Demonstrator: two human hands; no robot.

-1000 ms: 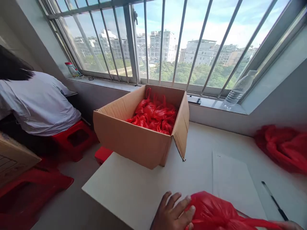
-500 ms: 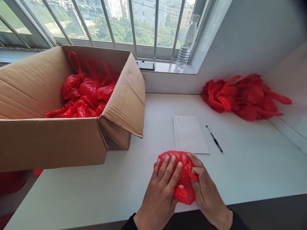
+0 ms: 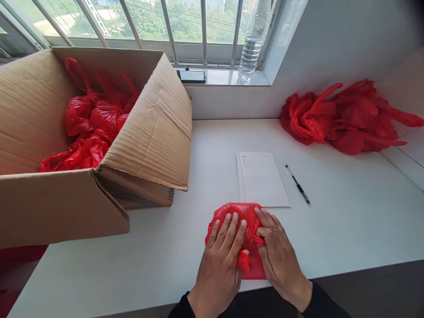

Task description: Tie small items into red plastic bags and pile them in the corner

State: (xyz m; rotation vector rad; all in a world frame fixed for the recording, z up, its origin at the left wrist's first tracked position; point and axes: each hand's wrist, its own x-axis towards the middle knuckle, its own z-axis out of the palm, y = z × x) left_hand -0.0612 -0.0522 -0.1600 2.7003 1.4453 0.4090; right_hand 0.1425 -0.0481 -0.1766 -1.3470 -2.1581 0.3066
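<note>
A red plastic bag (image 3: 252,260) lies flattened near the table's front edge, and both hands are on it. My left hand (image 3: 220,260) presses its left side with the fingers stretched flat. A gathered bit of red plastic sticks out by the left thumb, which is partly hidden. On the right side, my right hand (image 3: 281,251) grips a gathered fold of the bag between curled fingers and thumb, its index finger stretched along the top. What the bag contains, if anything, is hidden.
A cardboard box (image 3: 62,203) with several tied red bags (image 3: 106,115) stands at left. A paper pad (image 3: 263,181) and a pen (image 3: 298,184) lie beyond my hands. More red bags (image 3: 351,117) are heaped at back right. A bottle (image 3: 250,55) and a phone (image 3: 192,76) rest on the windowsill.
The red bag looks flatter and wider, with its lower edge straighter. Both hands remain on it and have shifted slightly. The view has tilted down a little.
</note>
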